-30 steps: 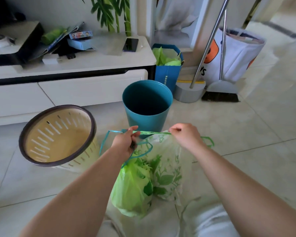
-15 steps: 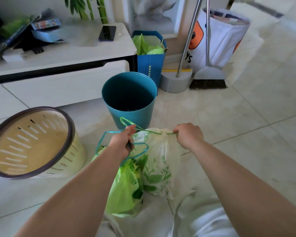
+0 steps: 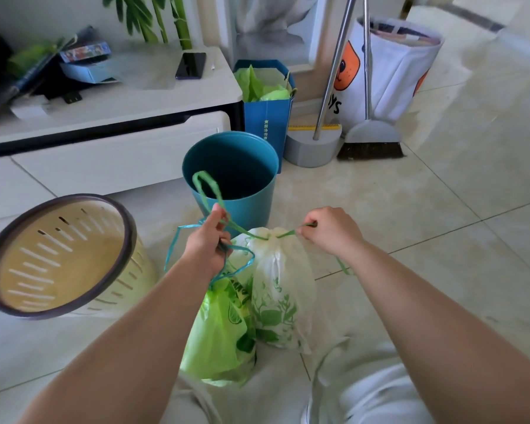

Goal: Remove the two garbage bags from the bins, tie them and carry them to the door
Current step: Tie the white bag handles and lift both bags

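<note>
Two garbage bags hang in front of me above the floor. The white bag (image 3: 283,289) with green leaf print has its mouth cinched tight by a green drawstring (image 3: 207,191). My left hand (image 3: 207,246) grips one end of that string and also the blue string of the bright green bag (image 3: 218,335). My right hand (image 3: 331,231) pinches the other end of the green string, pulled taut to the right. Behind them stand the teal bin (image 3: 196,169) and, at left, the tilted beige slotted bin (image 3: 58,255); neither holds a bag.
A white low cabinet (image 3: 104,160) with a phone and boxes runs along the back left. A blue paper bag (image 3: 268,117), a dustpan with broom (image 3: 371,142) and a white tote (image 3: 392,68) stand behind the teal bin. Tiled floor stretches to the right.
My hands have pulled the green drawstring apart and the white bag's mouth has closed tight. A loop of the string now sticks up above my left hand.
</note>
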